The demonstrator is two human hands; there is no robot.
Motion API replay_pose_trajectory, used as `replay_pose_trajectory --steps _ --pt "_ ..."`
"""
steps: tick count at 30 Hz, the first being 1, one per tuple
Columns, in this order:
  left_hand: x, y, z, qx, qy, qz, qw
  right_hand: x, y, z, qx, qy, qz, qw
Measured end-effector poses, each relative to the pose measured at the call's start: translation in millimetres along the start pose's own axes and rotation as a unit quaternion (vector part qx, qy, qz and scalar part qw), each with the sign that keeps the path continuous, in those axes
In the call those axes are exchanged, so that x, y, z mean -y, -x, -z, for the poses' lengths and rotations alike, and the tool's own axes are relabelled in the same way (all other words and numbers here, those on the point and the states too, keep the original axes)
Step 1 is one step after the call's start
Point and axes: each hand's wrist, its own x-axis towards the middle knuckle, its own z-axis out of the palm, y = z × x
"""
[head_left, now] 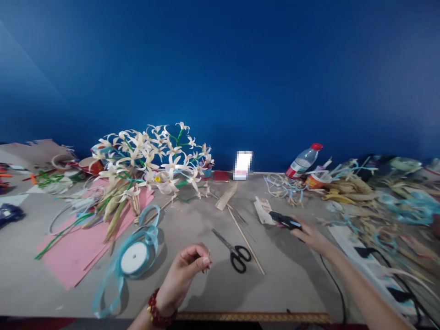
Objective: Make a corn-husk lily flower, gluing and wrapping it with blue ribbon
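My left hand (190,266) is above the front of the table, thumb and fingertips pinched together. A tiny pale tip shows at the fingers; what it belongs to is too small to tell. My right hand (309,236) is closed around a black glue gun (287,220) with a cord trailing down. Its nozzle end points left, over a scrap of printed white paper (263,211). Between my hands lie scissors (235,251) with black handles, slightly apart, and a thin wooden stick (245,240). A pale flat husk piece (227,197) rests at the stick's far end.
Left are white flowers (172,160) on green stems, pink paper sheets (65,261) and a blue ribbon spool (135,257). Right are a tilted bottle (304,161), an orange cup (314,181), heaped husks (357,183) and a white power strip (357,256) with cables. A bright blurred rectangle (243,165) stands behind.
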Motion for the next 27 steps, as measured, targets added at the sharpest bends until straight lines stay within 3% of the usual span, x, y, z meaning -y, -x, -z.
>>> replay_pose_trajectory --steps 5,12,16,21,27 --pt "0.9 -0.5 -1.7 0.006 0.0 0.011 1.0 7.2 1.6 -5.3 0.082 -0.177 -0.024 0.981" --pt "-0.4 -4.9 -7.5 0.014 0.035 0.035 0.999 20.3 3.6 -1.1 0.041 -0.268 -0.067 0.96" --pt "-1.9 -8.2 -12.7 0.015 0.087 0.052 0.995 65.4 31.6 -5.2 0.018 -0.289 -0.047 0.956" --pt "-4.0 -13.2 -21.2 0.025 0.173 0.084 0.981 134.3 87.4 -39.1 0.003 -0.325 0.001 0.946" --pt "-8.9 -13.9 -27.4 0.027 0.226 0.119 0.966 171.0 103.5 -67.2 -0.03 -0.24 0.122 0.963"
